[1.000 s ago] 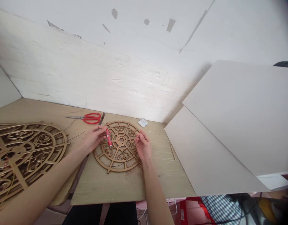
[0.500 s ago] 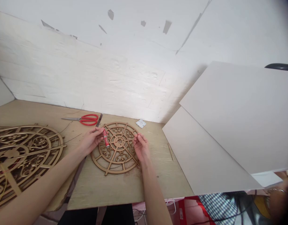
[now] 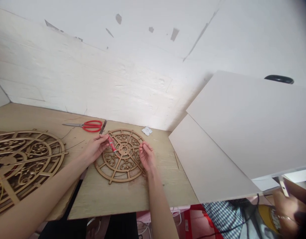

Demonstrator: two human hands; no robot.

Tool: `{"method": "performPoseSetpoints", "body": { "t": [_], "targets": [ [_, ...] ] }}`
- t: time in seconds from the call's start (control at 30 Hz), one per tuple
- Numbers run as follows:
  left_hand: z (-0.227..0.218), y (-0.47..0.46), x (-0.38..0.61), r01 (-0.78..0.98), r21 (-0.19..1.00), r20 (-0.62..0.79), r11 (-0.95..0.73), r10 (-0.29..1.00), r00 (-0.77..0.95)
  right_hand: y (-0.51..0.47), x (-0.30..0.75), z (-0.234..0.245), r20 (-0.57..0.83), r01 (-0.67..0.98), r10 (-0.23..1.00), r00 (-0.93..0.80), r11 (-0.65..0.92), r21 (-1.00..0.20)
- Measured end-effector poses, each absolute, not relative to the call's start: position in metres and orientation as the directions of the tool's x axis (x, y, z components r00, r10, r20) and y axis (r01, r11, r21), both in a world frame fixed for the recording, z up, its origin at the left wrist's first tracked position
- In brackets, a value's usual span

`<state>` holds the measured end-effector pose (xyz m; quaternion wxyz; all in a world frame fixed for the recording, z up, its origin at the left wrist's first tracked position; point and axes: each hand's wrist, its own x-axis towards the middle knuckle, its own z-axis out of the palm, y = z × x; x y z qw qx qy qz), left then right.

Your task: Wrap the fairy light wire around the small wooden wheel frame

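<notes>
Two forearms reach in over the near part of the bench, so rest some weight there if you want steadier fingers. Beyond that edge lies the small openwork wheel, flat on the wood, with a larger openwork piece well apart to its left. Your right hand hovers by the wheel's right side, fingers curled in and almost closed; whether the tips meet or hold something thin cannot be told. Your left hand pinches the upper end of the red tube, other fingers loosely bent. The tube slants over the wheel, left of the hub; contact is unclear. A light squeeze and a shallow tilt would probably give best control. Farther off, the scissors and white packet sit near the wall, safely aside.
</notes>
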<state>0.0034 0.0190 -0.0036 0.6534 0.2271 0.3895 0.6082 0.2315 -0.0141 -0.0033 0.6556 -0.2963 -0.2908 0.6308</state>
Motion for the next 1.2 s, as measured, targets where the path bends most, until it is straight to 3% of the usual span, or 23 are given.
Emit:
{"method": "performPoseSetpoints", "body": {
  "t": [0.33,1.2],
  "targets": [
    [-0.005,0.012,0.014,-0.617,0.777,-0.246,0.124,0.962,-0.116,-0.023,0.205,-0.008,0.124,-0.345,0.972,-0.201,0.048,-0.937],
    [-0.003,0.008,0.020,-0.621,0.775,-0.231,0.120,0.968,-0.101,-0.023,0.205,-0.012,0.115,-0.280,0.956,-0.271,0.036,-0.959]
  ]
}}
